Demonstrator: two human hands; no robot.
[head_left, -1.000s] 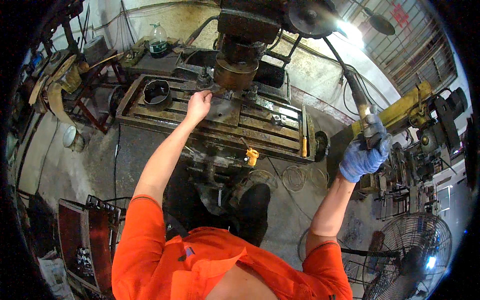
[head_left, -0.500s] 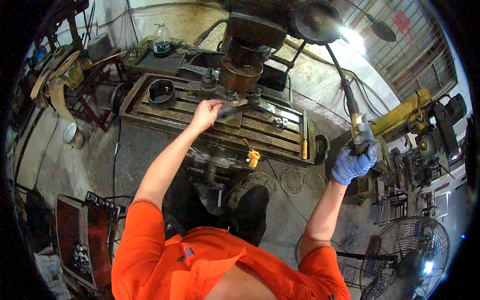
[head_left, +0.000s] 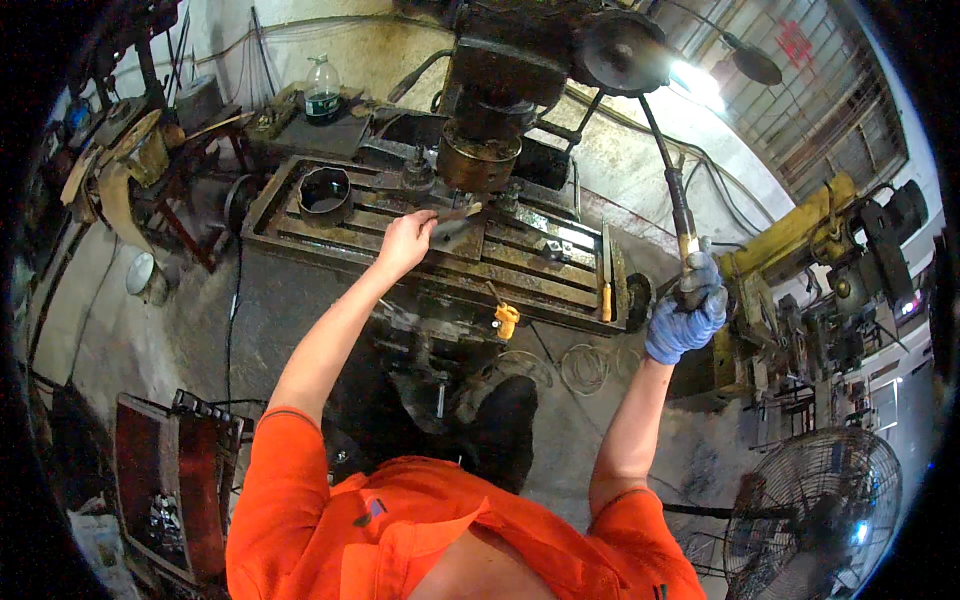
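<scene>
My bare left hand (head_left: 405, 245) is closed on the handle of a small brush (head_left: 458, 214). The brush's pale tip points right, just below the round spindle head (head_left: 480, 160) of a drilling or milling machine. What lies right under the spindle is too dark to make out. My right hand (head_left: 688, 318), in a blue-grey glove, is wrapped round the lower end of a long dark lever (head_left: 680, 205) that slants down from the machine's upper right. Under the brush runs the slotted metal machine table (head_left: 390, 238).
On the table stand a black round pot (head_left: 325, 195), a small metal block (head_left: 556, 249) and a yellow-handled tool (head_left: 606, 300). A yellow object (head_left: 506, 320) hangs at its front edge. A large bottle (head_left: 322, 92) stands behind; a fan (head_left: 815, 510) is at lower right.
My right hand and the lever's lower end have shifted left. My left hand keeps the brush near the spindle, its tip moved slightly left and down.
</scene>
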